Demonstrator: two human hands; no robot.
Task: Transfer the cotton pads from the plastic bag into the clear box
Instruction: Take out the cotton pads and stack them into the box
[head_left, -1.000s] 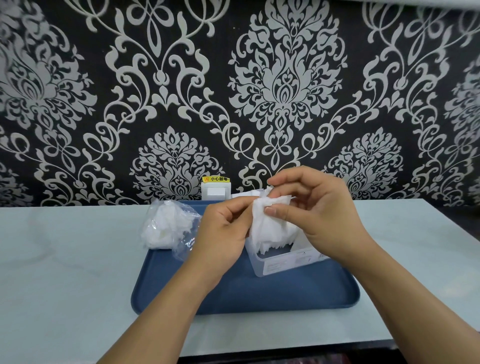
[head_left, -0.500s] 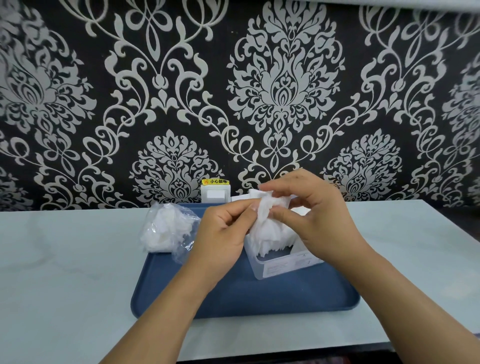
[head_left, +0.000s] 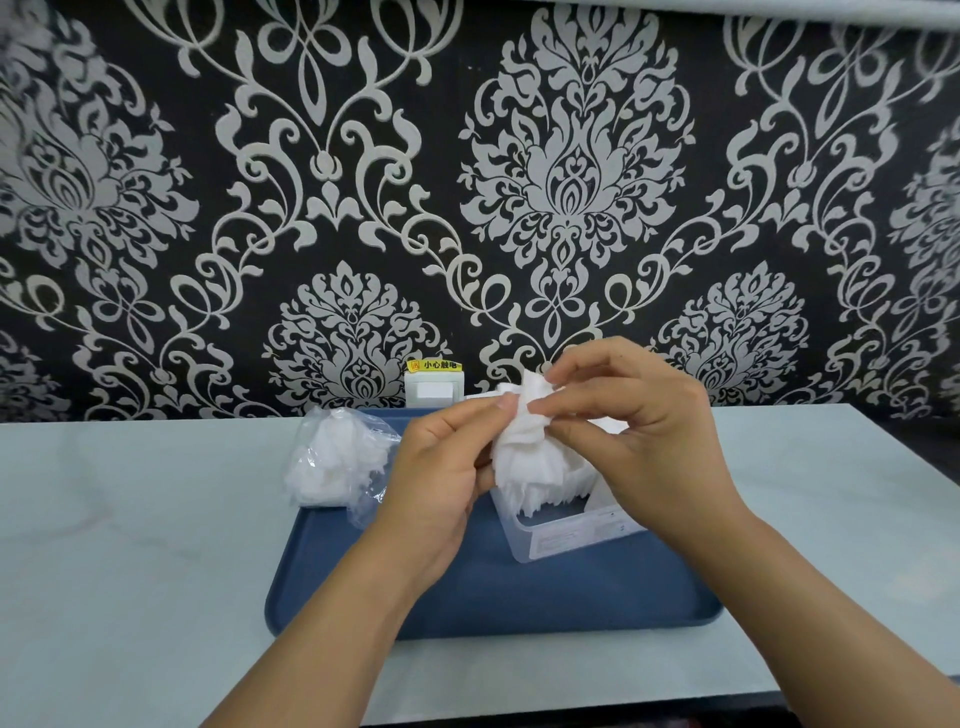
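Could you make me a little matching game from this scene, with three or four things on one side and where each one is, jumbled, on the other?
Things:
1. plastic bag
2. clear box
3. bunch of cotton pads
4. blue tray

Places:
A. flat on the pale table
B. pinched between both hands
C. on the tray's far left corner
D. on the tray, under the right hand

Pairs: 1-C, 2-D, 3-B, 4-A

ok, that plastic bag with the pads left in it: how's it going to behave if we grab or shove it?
Probably floppy: the plastic bag is thin, crinkled film slumped around its cotton pads, so it should deform rather than slide as one piece. Likely very light, being only fluffy pads in film. It straddles the rim of the blue tray, so a push may snag or bunch it there.
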